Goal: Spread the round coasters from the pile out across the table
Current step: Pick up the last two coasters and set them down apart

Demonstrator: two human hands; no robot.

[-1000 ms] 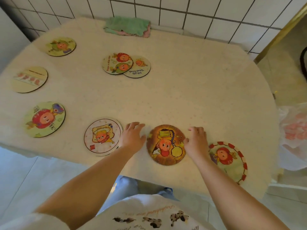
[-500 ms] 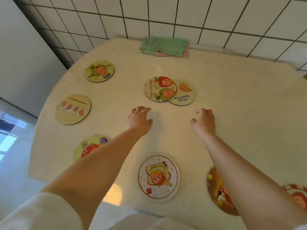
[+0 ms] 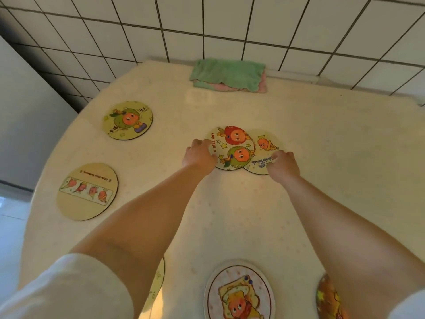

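Observation:
Two overlapping round coasters remain as the pile at the table's middle. The top coaster [image 3: 232,146] shows a red and a green cartoon figure. The lower coaster [image 3: 266,143] pokes out to its right. My left hand [image 3: 200,155] curls its fingers over the top coaster's left edge. My right hand [image 3: 284,164] presses its fingertips on the lower coaster's near edge. Single coasters lie spread around: a green-figure coaster [image 3: 127,120], a carrot-row coaster [image 3: 87,191], a toast coaster [image 3: 239,293] and a dark orange coaster [image 3: 326,298].
The cream table [image 3: 333,157] has a rounded left edge and meets a tiled wall at the back. A folded green and pink cloth [image 3: 227,74] lies at the far edge. Another coaster [image 3: 157,284] is mostly hidden under my left arm.
Both hands left the near-edge coaster, reached forward across the table and landed on the two overlapping coasters. The view tilted forward with them.

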